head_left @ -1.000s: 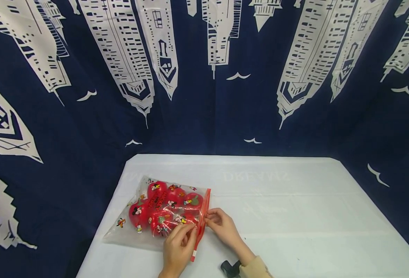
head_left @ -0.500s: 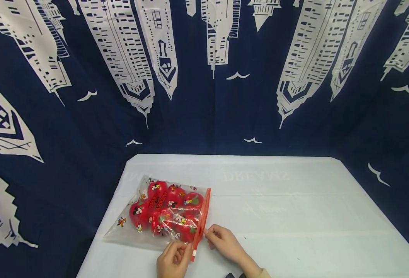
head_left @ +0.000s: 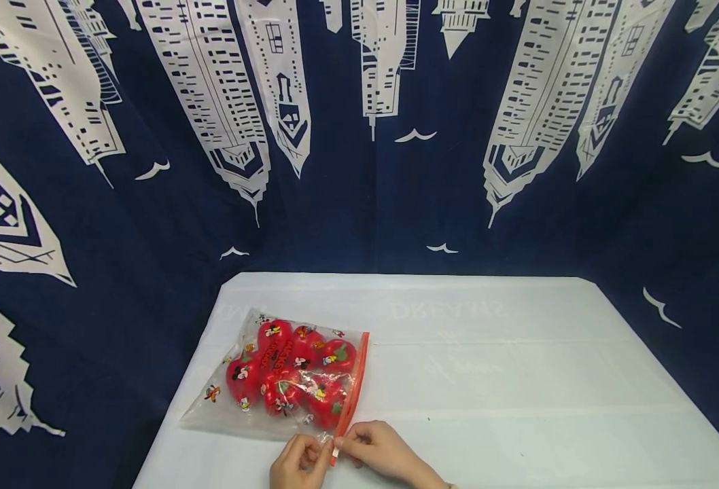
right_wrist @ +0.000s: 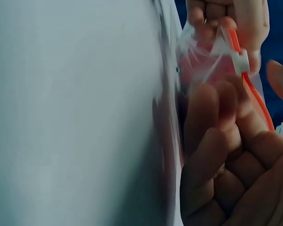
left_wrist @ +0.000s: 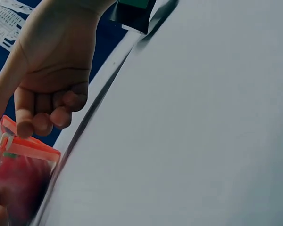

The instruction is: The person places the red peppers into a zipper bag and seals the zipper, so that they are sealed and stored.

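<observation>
From the head view, your left hand (head_left: 298, 465) and right hand (head_left: 374, 451) both pinch the near end of the zip bag (head_left: 283, 377) lying on the tabletop (head_left: 518, 380). Left wrist: your right fingers (left_wrist: 42, 120) curl over the orange strip (left_wrist: 30, 148). Right wrist: the white slider (right_wrist: 239, 60) sits between both pinches.

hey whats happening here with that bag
A person is working the orange zip strip of a clear printed bag full of red heart-shaped pieces, lying on a white table. The left hand and right hand both pinch the strip's near end, by the white slider.
</observation>
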### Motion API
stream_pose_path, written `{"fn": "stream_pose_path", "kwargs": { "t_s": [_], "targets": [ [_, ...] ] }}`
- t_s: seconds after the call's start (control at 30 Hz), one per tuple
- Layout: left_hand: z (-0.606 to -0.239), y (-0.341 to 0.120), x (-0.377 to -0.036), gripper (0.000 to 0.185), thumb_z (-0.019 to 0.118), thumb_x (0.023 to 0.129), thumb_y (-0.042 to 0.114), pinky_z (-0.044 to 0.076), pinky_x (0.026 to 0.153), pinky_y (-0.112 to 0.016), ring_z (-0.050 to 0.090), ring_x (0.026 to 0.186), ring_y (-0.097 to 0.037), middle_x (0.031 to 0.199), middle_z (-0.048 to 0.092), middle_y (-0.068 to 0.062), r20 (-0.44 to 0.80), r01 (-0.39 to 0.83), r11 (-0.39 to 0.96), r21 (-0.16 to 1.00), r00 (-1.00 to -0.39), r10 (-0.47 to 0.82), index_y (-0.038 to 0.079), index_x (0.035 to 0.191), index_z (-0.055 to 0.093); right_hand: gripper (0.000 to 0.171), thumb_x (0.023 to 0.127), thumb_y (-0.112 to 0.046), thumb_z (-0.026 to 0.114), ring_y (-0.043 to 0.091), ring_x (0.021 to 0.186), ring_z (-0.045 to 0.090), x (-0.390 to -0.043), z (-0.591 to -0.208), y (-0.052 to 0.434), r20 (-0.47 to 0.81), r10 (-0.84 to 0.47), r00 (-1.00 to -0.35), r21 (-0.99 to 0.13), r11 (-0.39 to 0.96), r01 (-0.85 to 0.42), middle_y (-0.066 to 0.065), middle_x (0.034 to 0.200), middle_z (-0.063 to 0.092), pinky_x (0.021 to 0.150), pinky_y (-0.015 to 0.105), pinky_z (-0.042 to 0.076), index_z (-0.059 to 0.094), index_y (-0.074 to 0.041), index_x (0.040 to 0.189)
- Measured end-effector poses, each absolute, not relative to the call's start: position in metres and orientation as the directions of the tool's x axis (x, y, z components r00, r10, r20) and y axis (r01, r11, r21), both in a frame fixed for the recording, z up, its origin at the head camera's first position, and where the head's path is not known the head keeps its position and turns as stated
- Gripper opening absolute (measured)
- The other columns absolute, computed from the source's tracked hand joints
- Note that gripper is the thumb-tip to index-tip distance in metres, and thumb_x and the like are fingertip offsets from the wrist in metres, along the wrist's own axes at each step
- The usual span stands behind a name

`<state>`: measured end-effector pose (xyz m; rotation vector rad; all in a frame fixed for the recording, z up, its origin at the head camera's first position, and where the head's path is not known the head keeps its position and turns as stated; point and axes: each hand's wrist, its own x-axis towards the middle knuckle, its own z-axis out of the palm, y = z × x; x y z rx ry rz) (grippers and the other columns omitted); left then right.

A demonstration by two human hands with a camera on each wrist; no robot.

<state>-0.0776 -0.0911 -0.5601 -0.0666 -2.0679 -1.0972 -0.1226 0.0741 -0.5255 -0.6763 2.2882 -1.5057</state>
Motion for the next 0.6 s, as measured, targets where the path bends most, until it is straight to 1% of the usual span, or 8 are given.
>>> {"fn": "stream_pose_path", "kwargs": {
  "t_s": [0.13,0.27,0.37,0.5,0.6],
  "targets": [
    [-0.563,-0.091,-0.08,0.037,0.086,0.057,0.001,0.039,0.048,-0.01,0.043,0.054,0.004,0.063,0.045,0.016,0.633,0.353,0.618,0.702,-0.708,-0.315,0.019,0.067,0.055,0.029,0.089,-0.036,0.062,-0.002,0.049,0.046,-0.125,-0.53,0.07,0.021,-0.574,-0.819,-0.918,0.313,-0.243,-0.011,0.054,0.054,0.051,0.017,0.04,0.07,-0.011,0.076],
    [-0.564,-0.092,-0.082,0.035,0.085,0.059,-0.001,0.041,0.05,-0.011,0.047,0.056,0.002,0.065,0.048,0.015,0.616,0.349,0.597,0.723,-0.717,-0.326,0.018,0.068,0.057,0.027,0.09,-0.034,0.062,0.0,0.053,0.052,-0.128,-0.533,0.066,0.03,-0.574,-0.818,-0.935,0.274,-0.226,-0.006,0.057,0.059,0.053,0.017,0.042,0.07,-0.011,0.078],
    [-0.564,-0.092,-0.082,0.036,0.084,0.06,-0.002,0.04,0.05,-0.011,0.046,0.056,0.002,0.065,0.047,0.015,0.603,0.336,0.593,0.732,-0.724,-0.334,0.019,0.067,0.055,0.026,0.09,-0.032,0.062,0.002,0.053,0.053,-0.13,-0.534,0.062,0.032,-0.559,-0.829,-0.948,0.247,-0.202,-0.001,0.059,0.061,0.051,0.016,0.039,0.068,-0.01,0.078],
    [-0.562,-0.09,-0.083,0.038,0.084,0.062,0.002,0.037,0.046,-0.011,0.04,0.053,0.004,0.061,0.042,0.016,0.575,0.29,0.598,0.747,-0.734,-0.361,0.02,0.063,0.051,0.024,0.091,-0.029,0.061,0.002,0.051,0.05,-0.134,-0.534,0.057,0.059,-0.511,-0.858,-0.953,0.226,-0.201,0.005,0.06,0.063,0.046,0.015,0.033,0.066,-0.009,0.08],
    [-0.561,-0.088,-0.085,0.039,0.083,0.066,0.009,0.034,0.043,-0.013,0.036,0.05,0.004,0.058,0.039,0.015,0.522,0.228,0.592,0.773,-0.758,-0.39,0.02,0.061,0.047,0.022,0.092,-0.027,0.06,0.001,0.052,0.05,-0.137,-0.532,0.054,0.068,-0.48,-0.875,-0.952,0.23,-0.2,0.006,0.062,0.064,0.046,0.015,0.035,0.066,-0.008,0.082]
  ]
}}
